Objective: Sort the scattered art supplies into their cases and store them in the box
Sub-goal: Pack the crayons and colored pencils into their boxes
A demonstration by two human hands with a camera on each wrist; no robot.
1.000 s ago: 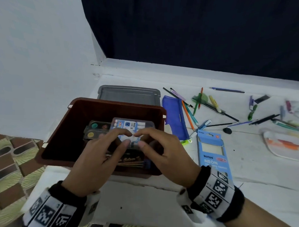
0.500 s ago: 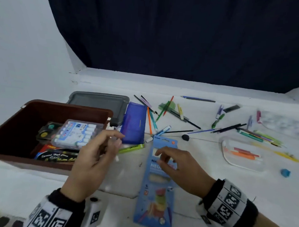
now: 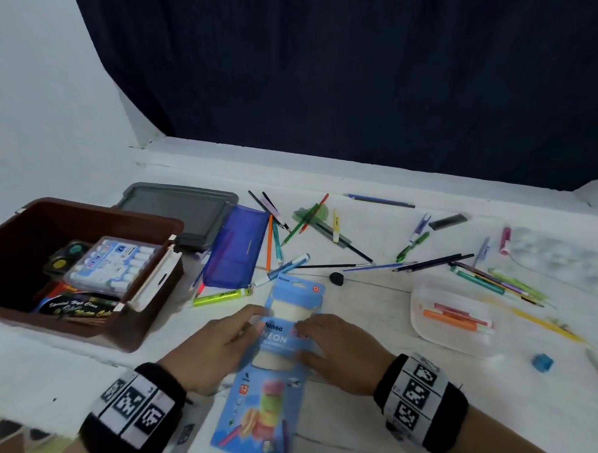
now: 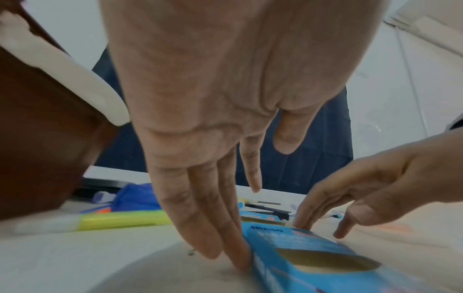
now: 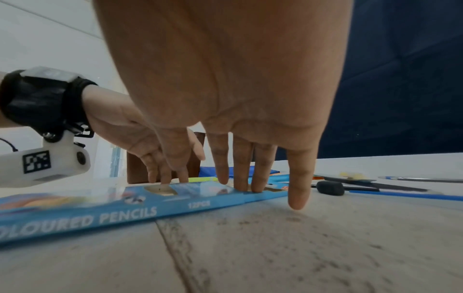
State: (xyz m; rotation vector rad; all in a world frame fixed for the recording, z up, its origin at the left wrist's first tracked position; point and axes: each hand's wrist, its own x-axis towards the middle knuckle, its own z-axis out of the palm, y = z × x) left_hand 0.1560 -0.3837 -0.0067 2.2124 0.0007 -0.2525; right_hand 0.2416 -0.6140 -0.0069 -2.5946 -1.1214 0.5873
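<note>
A flat blue coloured-pencil box [image 3: 274, 359], marked NEON and 12 pcs, lies on the white counter [image 3: 368, 417] directly in front of the person, its hanger end pointing away. The left hand [image 3: 213, 349] rests at the box's left edge with fingers straight, fingertips [image 4: 240, 259] touching the box side and the counter. The right hand [image 3: 337, 348] lies over the right edge, fingers extended and relaxed, three fingertips [image 5: 244, 186] pressing the top face, the little finger down on the counter beside it. Neither hand grips the box. To the left stands the brown storage box [image 3: 142, 325], open, containing a case of white-capped markers [image 3: 114, 266], a paint palette [image 3: 63, 260] and a black printed packet [image 3: 78, 307]. The grey lid [image 3: 181, 211] lies behind it. A blue mesh pouch [image 3: 236, 251] lies beside the lid, a yellow-green highlighter [image 3: 222, 296] near its front end. Loose pencils and pens [image 3: 426, 266] are scattered across the far and right counter. A clear case [image 3: 453, 320] holding orange and pink markers sits at right, with a blue sharpener [image 3: 542, 362] just beyond it and a black eraser [image 3: 336, 277] near the pencil box's far end.
</note>
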